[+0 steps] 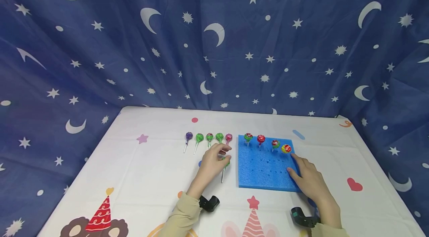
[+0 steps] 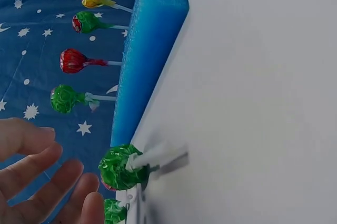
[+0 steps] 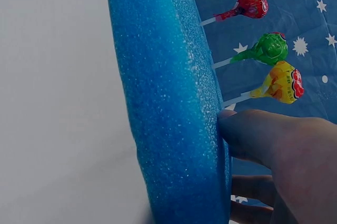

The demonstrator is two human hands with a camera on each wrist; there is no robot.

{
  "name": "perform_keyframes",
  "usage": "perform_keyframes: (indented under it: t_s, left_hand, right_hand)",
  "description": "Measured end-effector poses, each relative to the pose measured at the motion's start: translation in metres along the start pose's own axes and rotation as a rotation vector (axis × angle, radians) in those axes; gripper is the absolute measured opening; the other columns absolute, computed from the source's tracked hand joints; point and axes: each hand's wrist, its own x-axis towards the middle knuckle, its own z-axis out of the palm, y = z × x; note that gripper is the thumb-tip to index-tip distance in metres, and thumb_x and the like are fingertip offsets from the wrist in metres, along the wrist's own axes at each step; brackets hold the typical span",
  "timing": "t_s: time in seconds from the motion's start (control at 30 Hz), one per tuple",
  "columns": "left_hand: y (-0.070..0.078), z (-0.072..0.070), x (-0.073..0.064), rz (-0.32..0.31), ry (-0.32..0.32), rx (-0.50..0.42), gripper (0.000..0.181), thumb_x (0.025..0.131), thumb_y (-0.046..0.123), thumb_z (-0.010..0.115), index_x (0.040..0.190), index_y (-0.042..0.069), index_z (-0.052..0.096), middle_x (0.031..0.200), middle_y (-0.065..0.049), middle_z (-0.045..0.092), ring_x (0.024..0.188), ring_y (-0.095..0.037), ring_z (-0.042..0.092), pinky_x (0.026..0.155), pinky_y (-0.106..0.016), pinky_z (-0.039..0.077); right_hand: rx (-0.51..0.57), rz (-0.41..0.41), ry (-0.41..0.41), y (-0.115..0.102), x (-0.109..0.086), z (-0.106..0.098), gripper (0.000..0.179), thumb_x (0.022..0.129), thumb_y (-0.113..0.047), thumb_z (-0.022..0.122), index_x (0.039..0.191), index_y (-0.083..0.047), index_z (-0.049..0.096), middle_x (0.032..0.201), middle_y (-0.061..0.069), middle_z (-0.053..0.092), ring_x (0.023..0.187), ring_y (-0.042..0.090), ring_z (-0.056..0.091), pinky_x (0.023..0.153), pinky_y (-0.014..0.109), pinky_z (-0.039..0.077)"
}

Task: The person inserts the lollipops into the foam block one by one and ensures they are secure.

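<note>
My left hand (image 1: 212, 159) hovers with loosely bent fingers over a green-wrapped lollipop (image 2: 124, 167) lying on the table, its white stick towards me. The left wrist view shows a gap between fingers and candy. My right hand (image 1: 311, 181) rests at the right edge of a blue foam board (image 1: 261, 177), thumb and fingertips touching it. Along the board's far side several lollipops stand upright in holes: a green one (image 1: 248, 137), a red one (image 1: 261, 139), another green one (image 1: 275, 143) and a yellow one (image 1: 286, 149) close to my right fingertips.
Left of the board, a row of lollipops lies on the table: a purple one (image 1: 189, 136), several green ones and a pink one (image 1: 229, 137). Small holes dot the board's front half. Behind the white patterned tablecloth (image 1: 151, 170) hangs a blue star-and-moon curtain (image 1: 214, 54).
</note>
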Motion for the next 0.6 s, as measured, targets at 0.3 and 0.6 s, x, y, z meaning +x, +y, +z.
perform_keyframes:
  t_s: [0.3,0.6]
  left_hand:
    - [-0.008,0.0,-0.003,-0.051,-0.045,0.073,0.024,0.086,0.014,0.067,0.11,0.01,0.067,0.106,-0.009,0.065,0.1,-0.024,0.065,0.083,-0.035,0.054]
    - [-0.013,-0.002,-0.006,-0.03,-0.122,0.128,0.03,0.085,0.015,0.069,0.114,0.01,0.067,0.108,-0.008,0.068,0.102,-0.024,0.062,0.089,-0.04,0.048]
  right_hand:
    - [-0.01,-0.006,0.002,-0.001,0.0,-0.001,0.065,0.097,-0.035,0.052,0.147,0.0,0.03,0.143,0.03,0.039,0.131,0.053,0.032,0.099,0.074,0.028]
    - [-0.01,-0.007,0.005,-0.002,-0.002,-0.002,0.065,0.097,-0.036,0.052,0.146,0.001,0.031,0.143,0.031,0.039,0.131,0.054,0.033,0.099,0.074,0.029]
